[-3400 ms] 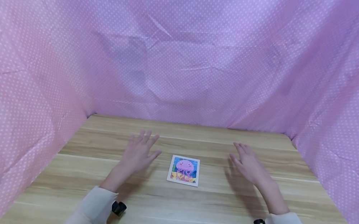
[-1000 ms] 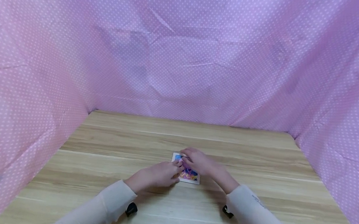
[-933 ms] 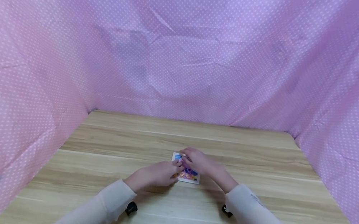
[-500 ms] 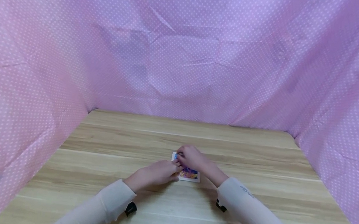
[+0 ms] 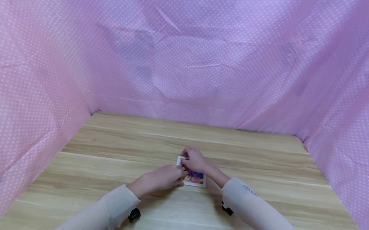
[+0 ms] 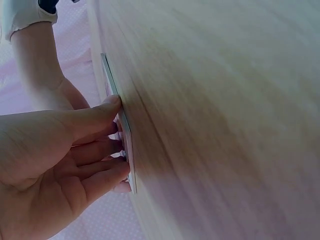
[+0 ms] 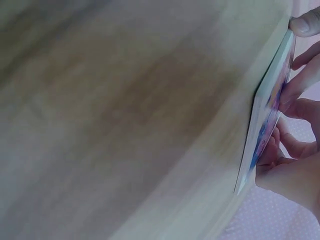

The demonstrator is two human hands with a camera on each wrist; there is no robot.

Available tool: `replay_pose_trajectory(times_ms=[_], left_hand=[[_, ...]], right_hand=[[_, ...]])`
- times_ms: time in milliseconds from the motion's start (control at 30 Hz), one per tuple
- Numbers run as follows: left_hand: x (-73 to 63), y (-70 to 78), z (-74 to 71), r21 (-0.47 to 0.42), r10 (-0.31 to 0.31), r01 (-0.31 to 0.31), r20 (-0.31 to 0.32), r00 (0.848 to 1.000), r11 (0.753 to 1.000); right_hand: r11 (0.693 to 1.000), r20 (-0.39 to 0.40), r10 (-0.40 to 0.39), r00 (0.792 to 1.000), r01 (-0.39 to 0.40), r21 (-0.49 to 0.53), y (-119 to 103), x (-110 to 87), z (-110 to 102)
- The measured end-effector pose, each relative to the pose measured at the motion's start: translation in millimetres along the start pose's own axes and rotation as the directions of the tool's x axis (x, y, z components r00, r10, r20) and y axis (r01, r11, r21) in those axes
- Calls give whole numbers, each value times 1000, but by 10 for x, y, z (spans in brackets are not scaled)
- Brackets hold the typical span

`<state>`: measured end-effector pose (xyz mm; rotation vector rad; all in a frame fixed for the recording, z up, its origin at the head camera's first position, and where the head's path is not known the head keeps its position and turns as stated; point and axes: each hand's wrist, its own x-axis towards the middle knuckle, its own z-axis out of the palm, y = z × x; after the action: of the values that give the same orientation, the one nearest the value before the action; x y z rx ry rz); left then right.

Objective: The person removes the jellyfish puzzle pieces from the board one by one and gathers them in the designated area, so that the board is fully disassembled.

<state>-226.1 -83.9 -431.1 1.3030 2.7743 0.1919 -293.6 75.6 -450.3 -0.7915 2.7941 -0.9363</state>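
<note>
A small square picture board with a white border and a colourful jellyfish scene lies on the wooden table. My left hand grips its left side; in the left wrist view the thumb is at the board's edge and the other fingers are bent onto it. From the right, my right hand reaches over the board's upper part, its thumb and bent forefinger together at the far left corner. Both hands hide much of the picture. In the right wrist view the board shows edge-on, with fingertips of both hands close together on its face.
The pale wood-grain table spreads around the board. Pink polka-dot cloth hangs behind it and along both sides. A black wrist device sits under the left cuff, and another under the right cuff.
Both hands, spread apart beside the board at first, have come together on it. Over the last second the right hand has shifted slightly left and its forefinger has arched; the left has hardly moved.
</note>
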Motion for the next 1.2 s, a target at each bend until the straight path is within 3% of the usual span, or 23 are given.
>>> replay_pose_trajectory(times_ms=[333,500,900,1200], left_hand=[[41,8,35,21,6,-6,-8,1000,1000],[20,26,31,26,9,-9,-3,1000,1000],[8,26,45,154,49,-43,-36,998,987],[23,-3,62,67,50,-49,-18,999,997]], right_hand=[[999,-30,-16,999,17,33,63,31,3],[998,-2,-10,1000,10,65,53,42,16],[999,5,-31,1000,31,41,-11,87,-3],[998,-53,31,998,-34,-57,-61,88,64]])
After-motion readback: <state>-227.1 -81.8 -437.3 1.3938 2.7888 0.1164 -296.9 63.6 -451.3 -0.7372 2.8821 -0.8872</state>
